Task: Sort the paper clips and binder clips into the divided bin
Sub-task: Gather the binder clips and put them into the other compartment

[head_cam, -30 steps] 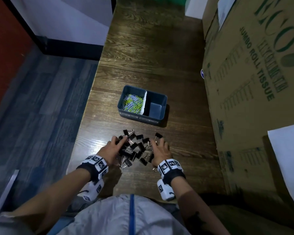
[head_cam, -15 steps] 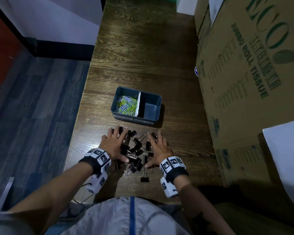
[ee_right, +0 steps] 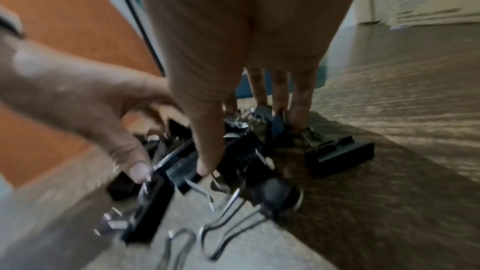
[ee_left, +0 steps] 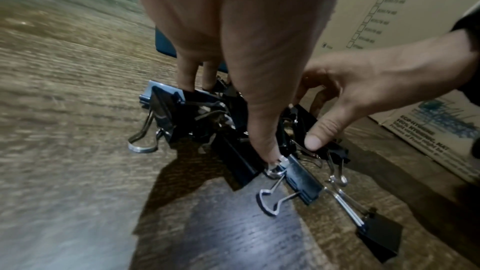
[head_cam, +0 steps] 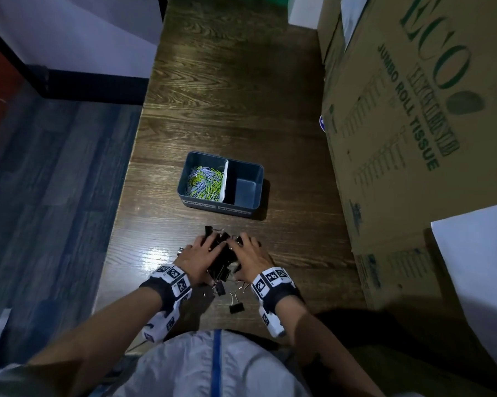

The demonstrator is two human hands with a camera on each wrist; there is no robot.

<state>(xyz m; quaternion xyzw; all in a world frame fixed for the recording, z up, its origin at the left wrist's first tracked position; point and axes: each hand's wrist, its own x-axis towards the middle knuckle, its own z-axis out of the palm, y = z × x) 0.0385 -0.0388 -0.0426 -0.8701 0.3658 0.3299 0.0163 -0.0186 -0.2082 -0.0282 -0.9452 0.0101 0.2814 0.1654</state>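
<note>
Both hands, left hand and right hand, had just squeezed the spread binder clips together, fingers curled round them; bin at twelve o'clock next

The table is dark wood with a clear grain and a glossy finish, throwing a bright glare just left of the binder clips, which have smooth black painted metal bodies and shiny bare wire handles. Beyond the binder clips stands the bin, matt blue-grey plastic with a white paper-like divider, and the paper clips in its left compartment look coated in glossy white, yellow and green. Right of the bin, the box is matt brown cardboard with green print.
</note>
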